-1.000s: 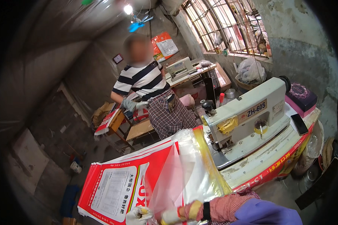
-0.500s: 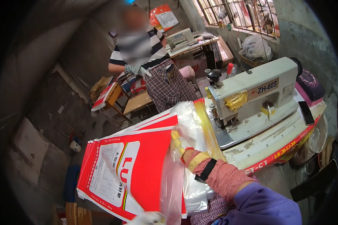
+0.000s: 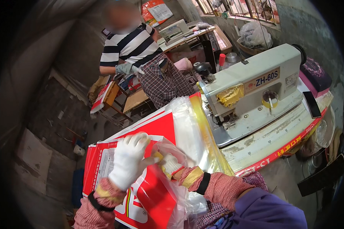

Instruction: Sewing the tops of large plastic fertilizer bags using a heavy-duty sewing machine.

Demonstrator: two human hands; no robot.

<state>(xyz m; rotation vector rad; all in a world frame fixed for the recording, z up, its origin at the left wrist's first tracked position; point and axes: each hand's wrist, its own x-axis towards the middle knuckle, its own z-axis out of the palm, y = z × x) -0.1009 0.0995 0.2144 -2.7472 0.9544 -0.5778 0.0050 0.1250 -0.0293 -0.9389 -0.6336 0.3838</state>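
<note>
My left hand [image 3: 128, 160] lies flat in its white glove on the red printed sack [image 3: 153, 191], fingers spread and clamped on nothing, pinning the sack and the film over it. My right hand [image 3: 171, 165] is inside the clear plastic liner [image 3: 187, 129], fingers bunched at its crumpled mouth; through the film I cannot tell whether that grip is closed on the plastic or just pushing against it. As I read it, the liner is only partly into the sack: a long clear stretch with a yellowish edge still lies loose, running from my right hand up toward the sewing machine [image 3: 252, 87]. The sack looks flat and empty, its mouth not yet stitched, and it hangs off the near-left corner of the worktop [image 3: 263, 143] that carries the machine. Behind the machine, a person in a striped shirt [image 3: 132, 44] sits working, gloved, beside a second machine on another table.
</note>
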